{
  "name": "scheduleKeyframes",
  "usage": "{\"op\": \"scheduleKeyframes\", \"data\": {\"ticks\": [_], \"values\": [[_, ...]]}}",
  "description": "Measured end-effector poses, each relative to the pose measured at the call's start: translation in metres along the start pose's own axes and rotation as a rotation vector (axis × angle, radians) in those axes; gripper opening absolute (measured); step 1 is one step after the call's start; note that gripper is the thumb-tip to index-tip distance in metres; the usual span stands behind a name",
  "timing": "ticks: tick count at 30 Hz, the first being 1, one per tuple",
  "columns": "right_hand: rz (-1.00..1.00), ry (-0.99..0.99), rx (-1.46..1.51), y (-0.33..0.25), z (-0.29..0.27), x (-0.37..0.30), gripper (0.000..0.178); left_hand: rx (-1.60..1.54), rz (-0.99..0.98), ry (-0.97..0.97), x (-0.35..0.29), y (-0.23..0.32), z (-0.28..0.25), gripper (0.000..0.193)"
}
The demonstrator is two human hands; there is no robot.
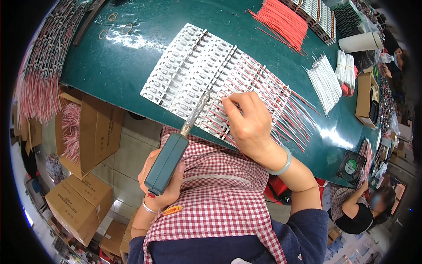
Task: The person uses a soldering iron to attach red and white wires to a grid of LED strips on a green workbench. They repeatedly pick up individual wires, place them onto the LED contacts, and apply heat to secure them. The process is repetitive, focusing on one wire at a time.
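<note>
Workbench: A person in a red-and-white checked apron (215,198) works at a green table (101,75), a block of small white parts (176,66) laid in close rows near its front edge.
Left hand: The left hand (173,188) has its fingers wrapped around the handle of a green tool (167,165), which slants up and away over the table edge.
Tool tip: The tool's metal tip (208,94) reaches the middle rows of the block; whether it touches a part cannot be told.
Right hand: The right hand (252,123) bends over the block, thumb and forefinger close together just beside the tip; whether they pinch a wire cannot be told.
Wires: Red and white wires (292,121) lie across the block's right-hand rows and trail off its right side, while the left-hand rows look bare.
Step in hand: Apparently fixing wires to the parts, probably by heat.
Next move: It would seem to call for a steady tool, a wire held still at its part and fingertips clear of the metal.
Supplies: Loose red wires (281,22) and loose white wires (325,83) lie beyond the block.
Far right: A co-worker (351,215) sits near a black fan (350,165).
</note>
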State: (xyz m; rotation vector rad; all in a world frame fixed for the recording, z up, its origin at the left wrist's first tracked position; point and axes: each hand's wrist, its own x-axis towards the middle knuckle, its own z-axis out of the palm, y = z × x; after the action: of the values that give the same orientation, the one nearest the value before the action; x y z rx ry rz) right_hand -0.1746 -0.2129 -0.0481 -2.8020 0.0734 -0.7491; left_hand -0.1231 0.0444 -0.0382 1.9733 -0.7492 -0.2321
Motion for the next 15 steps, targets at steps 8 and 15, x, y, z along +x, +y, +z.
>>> {"op": "scheduleKeyframes", "data": {"ticks": [8,15], "values": [[0.004,-0.007,-0.023,-0.008,-0.002,-0.006,0.026,0.028,0.053,-0.013,0.005,0.006,-0.003,0.022],[-0.01,-0.01,-0.033,-0.008,-0.001,-0.006,0.025,0.007,0.037,-0.029,0.01,0.01,-0.001,0.021]]}}
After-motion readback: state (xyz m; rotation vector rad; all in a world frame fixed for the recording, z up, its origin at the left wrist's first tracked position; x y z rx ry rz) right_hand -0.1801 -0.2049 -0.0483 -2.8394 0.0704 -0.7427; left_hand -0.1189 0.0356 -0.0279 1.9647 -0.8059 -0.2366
